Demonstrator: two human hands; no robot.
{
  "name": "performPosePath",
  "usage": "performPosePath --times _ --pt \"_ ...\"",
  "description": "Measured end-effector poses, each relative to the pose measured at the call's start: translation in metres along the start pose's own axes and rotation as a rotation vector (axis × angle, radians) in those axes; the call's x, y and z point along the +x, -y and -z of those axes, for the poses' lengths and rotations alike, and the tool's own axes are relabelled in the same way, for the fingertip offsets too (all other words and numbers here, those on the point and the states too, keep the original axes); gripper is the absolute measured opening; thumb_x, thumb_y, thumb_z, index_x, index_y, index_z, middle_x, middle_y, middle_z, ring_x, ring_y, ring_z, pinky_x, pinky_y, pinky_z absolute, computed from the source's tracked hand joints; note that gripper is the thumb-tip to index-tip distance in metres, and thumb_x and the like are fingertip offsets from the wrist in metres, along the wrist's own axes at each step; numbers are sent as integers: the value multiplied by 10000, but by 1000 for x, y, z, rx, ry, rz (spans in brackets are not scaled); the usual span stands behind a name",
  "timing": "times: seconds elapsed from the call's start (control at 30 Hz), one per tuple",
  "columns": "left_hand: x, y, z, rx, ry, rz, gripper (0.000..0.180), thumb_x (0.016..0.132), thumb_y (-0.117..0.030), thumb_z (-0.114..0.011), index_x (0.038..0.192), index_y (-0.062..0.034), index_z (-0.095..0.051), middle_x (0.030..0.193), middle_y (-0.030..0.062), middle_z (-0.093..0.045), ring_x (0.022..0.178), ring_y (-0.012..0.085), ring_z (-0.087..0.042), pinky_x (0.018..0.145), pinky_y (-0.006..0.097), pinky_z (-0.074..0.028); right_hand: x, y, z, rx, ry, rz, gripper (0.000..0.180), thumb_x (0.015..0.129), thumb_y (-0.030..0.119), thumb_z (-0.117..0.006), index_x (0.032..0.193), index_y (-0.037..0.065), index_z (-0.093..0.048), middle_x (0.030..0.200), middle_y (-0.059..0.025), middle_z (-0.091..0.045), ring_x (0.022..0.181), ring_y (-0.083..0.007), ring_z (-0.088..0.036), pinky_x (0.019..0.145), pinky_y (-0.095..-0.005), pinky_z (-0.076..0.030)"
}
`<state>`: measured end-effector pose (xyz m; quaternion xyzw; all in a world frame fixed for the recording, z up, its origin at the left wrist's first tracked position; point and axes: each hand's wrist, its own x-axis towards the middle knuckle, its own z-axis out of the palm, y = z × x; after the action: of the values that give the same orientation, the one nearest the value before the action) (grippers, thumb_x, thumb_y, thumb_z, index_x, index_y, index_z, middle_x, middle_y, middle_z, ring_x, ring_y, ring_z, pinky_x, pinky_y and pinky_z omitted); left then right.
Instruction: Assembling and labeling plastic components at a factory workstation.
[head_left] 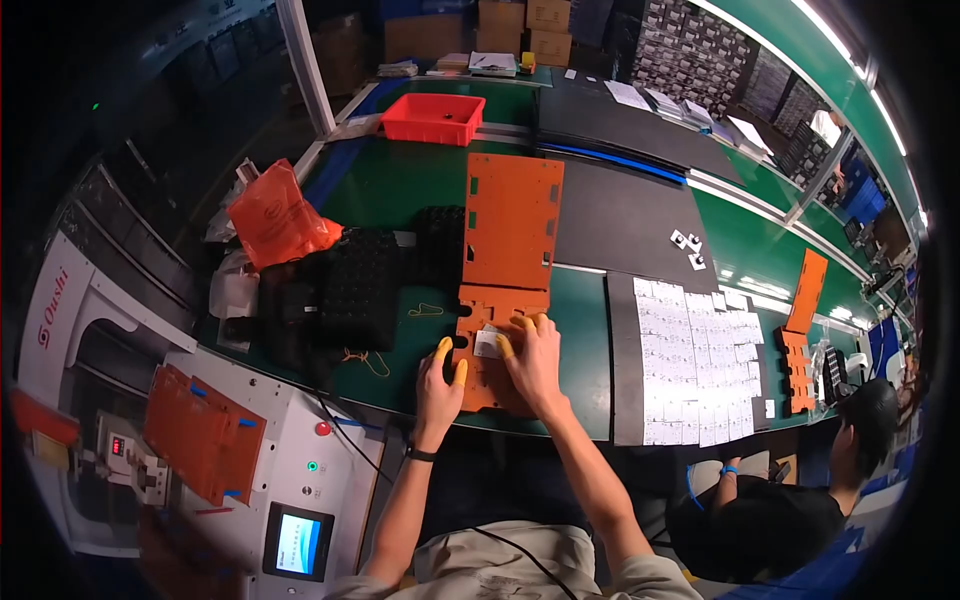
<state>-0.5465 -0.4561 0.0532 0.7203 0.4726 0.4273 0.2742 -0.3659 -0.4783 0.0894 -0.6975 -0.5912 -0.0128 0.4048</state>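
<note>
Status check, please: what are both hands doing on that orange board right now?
Left hand flat on orange board, yellow fingertip covers on. Right hand pressing small white piece onto it. Black trays lie left, apart; nothing blocking.

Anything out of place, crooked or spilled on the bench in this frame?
Little stands out. Two loose rubber bands lie stray on the green belt beside the black trays, and an orange plastic bag sits crumpled at the left edge. The orange jig lies straight under both hands, left hand and right hand.
</note>
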Motion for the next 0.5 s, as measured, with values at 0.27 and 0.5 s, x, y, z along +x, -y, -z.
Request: performPosePath --times 0.27,0.5 --pt "-7 -20 -1 -83 -132 24 355 951 -113 -629 1276 22 -587 1237 196 -621 1144 373 -567 988 411 -462 18 -3 -16 179 287 -93 404 752 73 -767 1091 -66 -595 1029 -253 -623 990 -393 -593 867 -443 -494" --pt "2 -35 1 -731 -68 163 349 1034 -101 -492 1368 -7 -526 1319 117 -601 1193 186 -586 1058 348 -441 11 36 12 516 116 -168 330 798 27 -733 1091 -51 -606 951 -235 -654 890 -400 -636 762 -409 -522"
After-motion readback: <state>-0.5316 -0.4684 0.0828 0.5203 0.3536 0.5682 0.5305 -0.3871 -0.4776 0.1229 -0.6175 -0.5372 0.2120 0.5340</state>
